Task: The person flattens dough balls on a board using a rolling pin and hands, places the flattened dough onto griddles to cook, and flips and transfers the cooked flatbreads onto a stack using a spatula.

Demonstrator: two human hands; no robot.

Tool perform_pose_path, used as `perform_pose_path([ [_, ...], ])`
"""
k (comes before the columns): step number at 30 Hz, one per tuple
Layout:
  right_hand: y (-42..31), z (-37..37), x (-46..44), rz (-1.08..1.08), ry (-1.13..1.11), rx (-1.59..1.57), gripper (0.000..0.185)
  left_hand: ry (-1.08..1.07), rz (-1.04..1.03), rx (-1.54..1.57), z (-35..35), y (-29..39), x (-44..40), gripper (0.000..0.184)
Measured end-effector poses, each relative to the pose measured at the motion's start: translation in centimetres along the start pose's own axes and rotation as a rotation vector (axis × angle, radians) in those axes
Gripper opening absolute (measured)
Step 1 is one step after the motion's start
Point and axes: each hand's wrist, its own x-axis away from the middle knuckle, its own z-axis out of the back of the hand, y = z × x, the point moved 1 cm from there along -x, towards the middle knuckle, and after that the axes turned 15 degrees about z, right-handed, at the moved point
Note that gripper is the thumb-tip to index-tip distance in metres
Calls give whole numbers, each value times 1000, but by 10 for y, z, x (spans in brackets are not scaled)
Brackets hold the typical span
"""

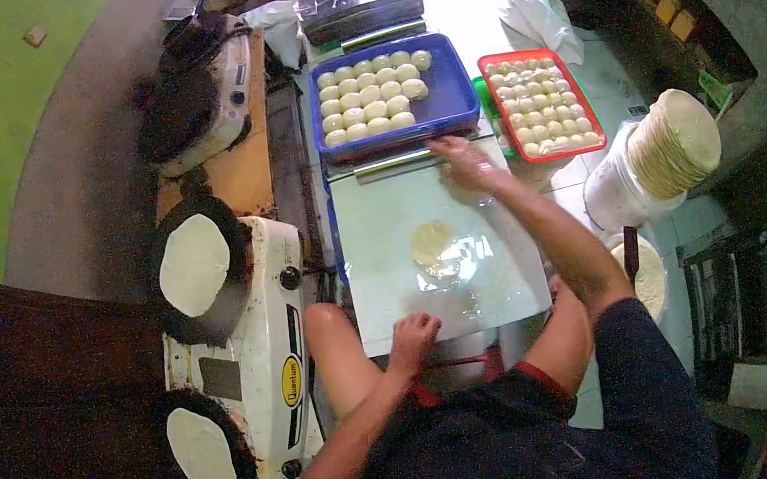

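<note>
R hand [467, 164] at R end of rolling pin [391, 165], far side of white bench [379, 271]; fingers partly bent, can't tell if closed on it. L hand [414, 341] at near edge of bench, fingers together; grip width can't tell. Flat dough disc [435, 249] lies btwn hands, mid-bench, on wet, shiny patch. Blue tray [442, 87] w/ dough balls [370, 94] just beyond pin; red tray [599, 127], also w/ balls, to its R.

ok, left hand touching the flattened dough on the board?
Apart: the head view shows a strip of white board between the left hand and the dough's near edge.
</note>
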Motion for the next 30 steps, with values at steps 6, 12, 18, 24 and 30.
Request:
perform_pose_path([
  [6, -94, -54, -23, -39, -20, 197, 77, -2, 4, -47, -1, 6, 6, 28],
  [12, -199, -80, 103, -12, 128, 323, 69, 57, 38, 31, 0, 13, 5, 20],
  [18, -174, -55, 54, -159, 185, 331, 60, 138, -60, 135, -2, 7, 7, 25],
  [24, -189, -78, 85, -157, 166, 329, 56, 77, -38, 90, 9, 12, 1, 19],
  [30, -168, -59, 52, -263, 358, 99, 48, 36, 36, 42, 19, 17, 4, 26],
])
